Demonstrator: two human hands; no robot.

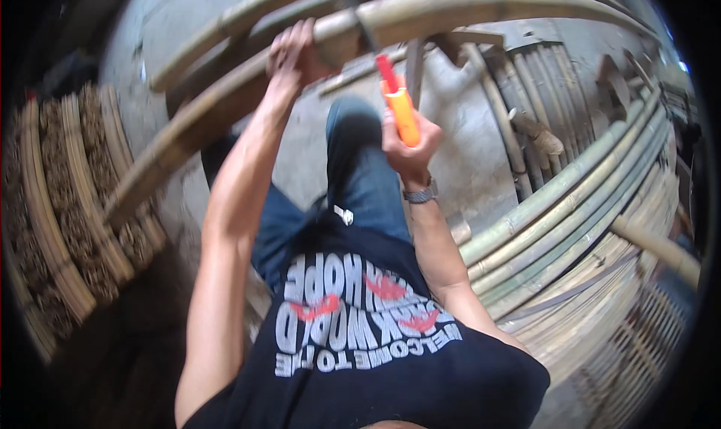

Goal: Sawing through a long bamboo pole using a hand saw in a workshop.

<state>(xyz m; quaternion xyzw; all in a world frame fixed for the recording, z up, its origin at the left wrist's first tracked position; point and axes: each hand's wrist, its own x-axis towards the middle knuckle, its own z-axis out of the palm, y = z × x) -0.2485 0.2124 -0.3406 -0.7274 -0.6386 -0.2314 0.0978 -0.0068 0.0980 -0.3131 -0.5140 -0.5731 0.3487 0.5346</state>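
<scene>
I catalogue remotely: left hand point(293, 52), eleven o'clock — curled over bamboo pole point(428, 14); right hand point(411, 142), one o'clock — wrapped round orange-handled saw point(395, 91), blade point(363, 28) crossing that pole.

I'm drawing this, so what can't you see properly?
In the head view:
Thin dark blade: edge blurred.
Orange handle: partly hidden by right hand.
Left hand: its back hides the palm.
Watch: too small, blurred to read.
Far bamboo pole: cut off by top edge.

Soft daylight; glare at two o'clock, deep shadow at eight. Fisheye bends the pole point(466, 10) near twelve; blur softens the saw point(403, 118).
</scene>
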